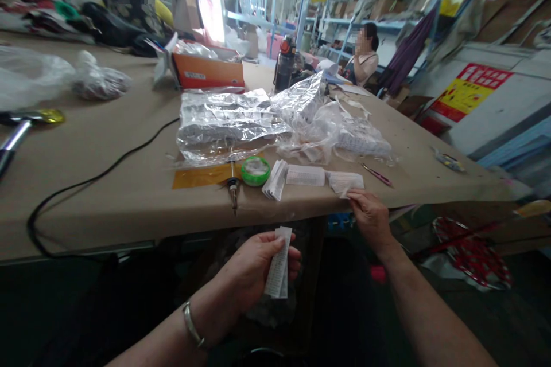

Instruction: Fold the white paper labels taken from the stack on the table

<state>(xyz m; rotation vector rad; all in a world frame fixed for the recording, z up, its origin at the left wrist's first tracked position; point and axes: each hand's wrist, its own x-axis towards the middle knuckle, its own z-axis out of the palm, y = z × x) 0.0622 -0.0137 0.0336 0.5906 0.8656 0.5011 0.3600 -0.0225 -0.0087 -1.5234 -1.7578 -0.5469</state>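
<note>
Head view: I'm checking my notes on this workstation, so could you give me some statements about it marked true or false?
1. The left hand holds printed strips. True.
2. The right hand reaches to the leftmost stack on the table. False: its fingertips are at the rightmost stack.
3. The green-rimmed round container lies between the pointed tool and the stacks. True.
4. The slim pink tool lies left of the container. False: it lies to the right, past the stacks.
5. A bracelet is on the left wrist. True.
</note>
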